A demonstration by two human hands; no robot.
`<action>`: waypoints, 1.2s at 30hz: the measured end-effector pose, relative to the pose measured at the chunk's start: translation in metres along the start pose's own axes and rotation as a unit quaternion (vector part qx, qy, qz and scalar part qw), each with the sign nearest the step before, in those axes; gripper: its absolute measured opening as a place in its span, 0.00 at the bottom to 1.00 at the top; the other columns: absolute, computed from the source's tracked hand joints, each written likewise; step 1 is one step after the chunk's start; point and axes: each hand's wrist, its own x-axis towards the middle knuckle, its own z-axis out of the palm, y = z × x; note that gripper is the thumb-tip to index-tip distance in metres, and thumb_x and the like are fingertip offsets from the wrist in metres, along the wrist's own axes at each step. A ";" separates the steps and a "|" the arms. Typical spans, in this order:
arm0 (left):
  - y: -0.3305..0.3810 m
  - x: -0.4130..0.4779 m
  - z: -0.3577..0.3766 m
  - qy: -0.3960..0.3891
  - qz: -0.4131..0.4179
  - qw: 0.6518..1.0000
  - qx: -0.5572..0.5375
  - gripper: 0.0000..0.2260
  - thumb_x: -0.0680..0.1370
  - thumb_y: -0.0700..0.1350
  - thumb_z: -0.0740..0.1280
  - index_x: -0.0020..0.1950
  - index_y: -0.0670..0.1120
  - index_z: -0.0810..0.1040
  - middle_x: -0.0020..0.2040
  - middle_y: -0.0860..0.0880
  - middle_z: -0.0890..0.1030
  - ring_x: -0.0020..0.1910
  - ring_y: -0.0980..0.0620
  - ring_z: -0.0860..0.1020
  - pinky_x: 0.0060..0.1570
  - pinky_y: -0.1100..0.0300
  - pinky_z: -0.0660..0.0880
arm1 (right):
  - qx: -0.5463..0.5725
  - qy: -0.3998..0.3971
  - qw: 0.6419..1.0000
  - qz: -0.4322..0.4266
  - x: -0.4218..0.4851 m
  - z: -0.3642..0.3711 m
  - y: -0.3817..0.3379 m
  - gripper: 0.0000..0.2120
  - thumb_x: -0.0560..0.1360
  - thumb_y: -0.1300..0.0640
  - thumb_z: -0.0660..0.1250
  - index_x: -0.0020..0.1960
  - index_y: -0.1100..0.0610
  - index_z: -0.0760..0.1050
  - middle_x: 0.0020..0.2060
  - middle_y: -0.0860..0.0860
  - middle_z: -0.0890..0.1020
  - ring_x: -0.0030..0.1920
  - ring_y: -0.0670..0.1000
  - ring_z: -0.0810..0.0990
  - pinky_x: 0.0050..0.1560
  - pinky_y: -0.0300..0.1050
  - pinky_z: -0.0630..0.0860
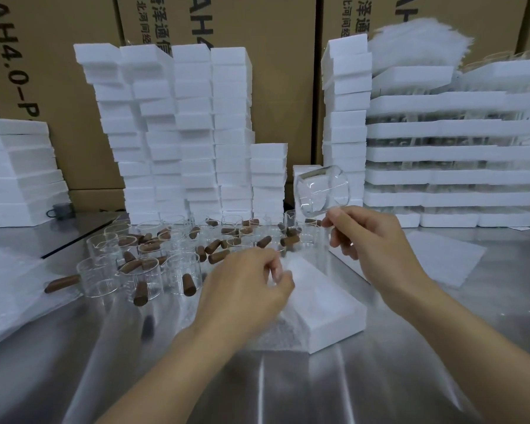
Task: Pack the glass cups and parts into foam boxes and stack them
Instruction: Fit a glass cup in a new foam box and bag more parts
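Glass cup (320, 191) (tilted) in right hand (371, 240)

Brushed-metal surface (288, 387), reflective, carrying one open white foam box (334, 313) at front centre, set at an angle. Left of centre: a crowded group of upright glass cups (100, 280) with loose brown wooden handles (213, 246) scattered among them. Rear: tall columns of foam boxes (196, 133), a lower stack far left (16, 169), layered foam trays (441, 154) at right; a thin foam sheet (441, 258) lies flat before the trays, crinkled clear wrap (10, 289) at the left edge.
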 end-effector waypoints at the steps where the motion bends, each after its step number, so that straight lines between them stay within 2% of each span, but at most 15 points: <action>1: -0.002 0.003 0.000 0.015 -0.014 0.998 -0.054 0.12 0.77 0.56 0.71 0.37 0.53 0.75 0.31 0.53 0.76 0.32 0.56 0.73 0.34 0.57 0.67 | 0.002 -0.034 0.999 0.004 0.001 -0.003 -0.002 0.15 0.84 0.49 0.68 0.43 0.55 0.86 0.31 0.49 0.80 0.31 0.44 0.73 0.34 0.32 0.70; 5: -0.007 0.014 -0.003 0.093 -0.046 0.976 -0.191 0.16 0.80 0.48 0.73 0.35 0.46 0.73 0.28 0.57 0.72 0.30 0.56 0.67 0.32 0.59 0.63 | -0.029 -0.170 0.985 0.015 -0.001 -0.006 -0.003 0.14 0.83 0.48 0.70 0.44 0.54 0.86 0.32 0.50 0.80 0.33 0.46 0.72 0.33 0.33 0.67; 8: -0.007 0.018 -0.005 0.139 -0.061 0.951 -0.268 0.18 0.81 0.45 0.71 0.34 0.48 0.70 0.27 0.58 0.69 0.30 0.56 0.64 0.32 0.60 0.61 | -0.058 -0.187 0.981 0.012 -0.005 0.000 -0.001 0.15 0.81 0.44 0.69 0.44 0.54 0.84 0.32 0.49 0.81 0.34 0.46 0.74 0.35 0.36 0.67; 11: -0.007 0.020 -0.008 0.167 -0.059 0.936 -0.304 0.17 0.83 0.46 0.70 0.36 0.50 0.70 0.29 0.59 0.70 0.30 0.57 0.65 0.32 0.63 0.63 | -0.113 -0.182 0.977 0.007 -0.004 -0.002 -0.001 0.16 0.79 0.40 0.69 0.45 0.52 0.85 0.35 0.49 0.83 0.36 0.52 0.78 0.41 0.47 0.72; 13: -0.005 0.017 -0.008 0.164 -0.028 0.941 -0.296 0.13 0.83 0.49 0.70 0.40 0.51 0.74 0.33 0.59 0.74 0.31 0.57 0.68 0.32 0.65 0.64 | -0.188 -0.174 0.966 -0.018 -0.005 -0.003 0.001 0.13 0.79 0.41 0.71 0.45 0.50 0.85 0.38 0.48 0.84 0.38 0.49 0.80 0.44 0.44 0.75; 15: 0.000 0.010 -0.005 0.151 0.024 0.954 -0.259 0.10 0.83 0.50 0.71 0.43 0.52 0.76 0.36 0.57 0.77 0.31 0.57 0.70 0.32 0.66 0.65 | -0.266 -0.158 0.949 -0.055 -0.010 0.004 0.004 0.11 0.78 0.42 0.71 0.43 0.46 0.85 0.41 0.40 0.82 0.41 0.43 0.78 0.42 0.34 0.69; 17: 0.004 0.003 -0.001 0.150 0.084 0.968 -0.181 0.08 0.82 0.50 0.72 0.45 0.55 0.77 0.39 0.54 0.76 0.35 0.54 0.74 0.36 0.65 0.68 | -0.307 -0.153 0.937 -0.068 -0.015 0.015 0.003 0.12 0.78 0.41 0.70 0.41 0.45 0.84 0.42 0.36 0.79 0.44 0.41 0.76 0.41 0.34 0.67; 19: 0.008 -0.001 0.002 0.157 0.124 0.971 -0.129 0.05 0.81 0.52 0.71 0.47 0.57 0.78 0.41 0.55 0.73 0.39 0.54 0.75 0.38 0.62 0.70 | -0.315 -0.155 0.934 -0.065 -0.017 0.021 0.003 0.16 0.79 0.40 0.69 0.38 0.48 0.83 0.38 0.40 0.78 0.41 0.43 0.75 0.39 0.36 0.68; 22: 0.010 -0.005 0.006 0.136 0.169 0.968 -0.122 0.03 0.80 0.54 0.71 0.49 0.58 0.80 0.44 0.57 0.74 0.41 0.55 0.77 0.37 0.58 0.74 | -0.265 -0.139 0.954 0.016 -0.018 0.020 0.000 0.17 0.77 0.46 0.71 0.30 0.47 0.80 0.25 0.45 0.73 0.28 0.45 0.69 0.30 0.36 0.67; 25: 0.016 -0.010 0.014 0.083 0.212 0.963 -0.145 0.04 0.81 0.54 0.71 0.49 0.56 0.80 0.42 0.56 0.77 0.39 0.51 0.78 0.37 0.52 0.76 | -0.194 -0.094 0.967 0.137 -0.015 0.023 -0.004 0.09 0.72 0.60 0.70 0.32 0.57 0.77 0.25 0.46 0.73 0.29 0.46 0.68 0.31 0.40 0.67; 27: 0.021 -0.015 0.018 0.047 0.222 0.958 -0.174 0.05 0.81 0.54 0.72 0.48 0.55 0.80 0.40 0.55 0.78 0.37 0.49 0.77 0.36 0.50 0.76 | -0.174 -0.094 0.961 0.193 -0.013 0.024 -0.008 0.14 0.73 0.64 0.67 0.30 0.56 0.69 0.22 0.46 0.71 0.26 0.46 0.68 0.29 0.40 0.67; 30: 0.029 -0.024 0.021 0.006 0.239 0.951 -0.194 0.07 0.81 0.55 0.73 0.46 0.55 0.80 0.38 0.55 0.79 0.35 0.49 0.77 0.35 0.60 0.72 | -0.030 -0.064 0.973 0.218 -0.018 0.019 -0.003 0.20 0.79 0.73 0.63 0.33 0.55 0.69 0.24 0.47 0.72 0.30 0.48 0.72 0.38 0.46 0.70; 32: 0.034 -0.029 0.020 -0.005 0.235 0.944 -0.234 0.08 0.81 0.55 0.72 0.45 0.54 0.82 0.38 0.53 0.80 0.35 0.51 0.77 0.36 0.66 0.69 | 0.048 -0.051 0.971 0.227 -0.022 0.017 -0.002 0.22 0.79 0.73 0.64 0.31 0.54 0.74 0.24 0.45 0.74 0.28 0.44 0.74 0.37 0.43 0.71; 34: 0.036 -0.028 0.015 0.025 0.206 0.938 -0.276 0.07 0.82 0.53 0.70 0.46 0.53 0.83 0.37 0.53 0.79 0.35 0.54 0.76 0.36 0.67 0.68 | 0.100 -0.055 0.965 0.238 -0.020 0.018 -0.004 0.19 0.78 0.70 0.68 0.33 0.53 0.80 0.30 0.49 0.78 0.34 0.47 0.78 0.40 0.43 0.74; 36: 0.032 -0.021 0.007 0.109 0.163 0.940 -0.280 0.04 0.82 0.49 0.70 0.48 0.53 0.82 0.40 0.54 0.80 0.39 0.54 0.77 0.39 0.66 0.70 | 0.117 -0.030 0.958 0.261 -0.018 0.017 -0.007 0.09 0.79 0.67 0.71 0.42 0.57 0.80 0.37 0.54 0.79 0.40 0.53 0.78 0.42 0.45 0.76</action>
